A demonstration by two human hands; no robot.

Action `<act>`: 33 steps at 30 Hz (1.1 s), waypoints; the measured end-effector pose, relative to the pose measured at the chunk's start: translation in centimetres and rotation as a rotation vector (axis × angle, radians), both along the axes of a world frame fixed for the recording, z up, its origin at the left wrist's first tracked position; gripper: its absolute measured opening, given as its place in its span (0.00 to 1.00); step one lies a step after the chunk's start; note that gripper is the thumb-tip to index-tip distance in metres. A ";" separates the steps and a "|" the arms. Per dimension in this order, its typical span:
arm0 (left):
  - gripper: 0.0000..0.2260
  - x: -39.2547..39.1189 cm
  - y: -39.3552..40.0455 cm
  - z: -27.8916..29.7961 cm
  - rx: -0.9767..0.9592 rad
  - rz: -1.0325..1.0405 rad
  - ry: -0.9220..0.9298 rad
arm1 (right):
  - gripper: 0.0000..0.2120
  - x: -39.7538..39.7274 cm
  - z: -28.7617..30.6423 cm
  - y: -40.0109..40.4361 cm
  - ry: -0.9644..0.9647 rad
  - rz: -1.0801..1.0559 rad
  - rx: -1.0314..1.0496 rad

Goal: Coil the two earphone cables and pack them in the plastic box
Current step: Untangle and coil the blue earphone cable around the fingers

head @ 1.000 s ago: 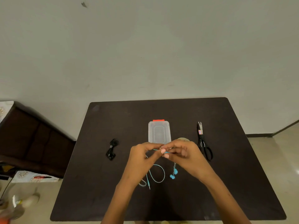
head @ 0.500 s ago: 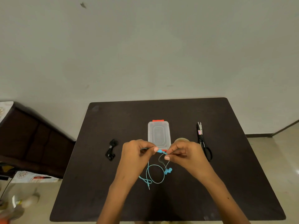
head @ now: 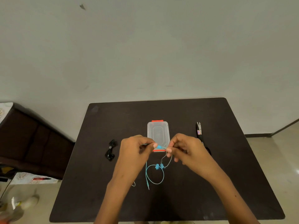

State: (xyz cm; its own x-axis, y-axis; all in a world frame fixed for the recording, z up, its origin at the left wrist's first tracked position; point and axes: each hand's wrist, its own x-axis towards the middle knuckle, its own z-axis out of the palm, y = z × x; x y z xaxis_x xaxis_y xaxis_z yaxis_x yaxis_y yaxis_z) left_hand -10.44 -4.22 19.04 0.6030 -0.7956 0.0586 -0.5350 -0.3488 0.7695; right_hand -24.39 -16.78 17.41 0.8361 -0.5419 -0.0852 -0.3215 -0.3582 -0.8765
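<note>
Lidded plastic box [head: 158,135], hands pinching blue earphones [head: 159,167]

The right hand [head: 186,149] covers the lower blades and most of the handles of the scissors [head: 199,131] near the counter's [head: 186,113] right edge. The plastic box's [head: 157,133] near end sits partly behind both hands' fingertips. The blue earphone cable [head: 155,175] vanishes behind the left hand [head: 135,149] and its wrist, one loop peeking out beside the forearm. Both forearms run off the bottom edge. Objects on the floor at bottom left are too blurred to name.
</note>
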 end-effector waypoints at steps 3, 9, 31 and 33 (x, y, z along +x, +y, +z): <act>0.03 0.3 0.0 0.4 -0.025 0.009 0.024 | 0.05 0.1 0.1 0.1 -0.012 0.089 0.082; 0.04 1.0 0.4 0.4 -0.053 -0.010 0.160 | 0.08 0.3 -0.1 -0.3 -0.016 0.172 0.218; 0.04 2.8 2.1 -2.7 -0.144 0.159 0.333 | 0.10 -1.9 -1.2 -0.5 0.123 0.087 0.405; 0.05 3.0 2.2 -3.0 -0.159 0.184 0.340 | 0.09 -2.2 -1.2 -0.6 0.119 0.045 0.417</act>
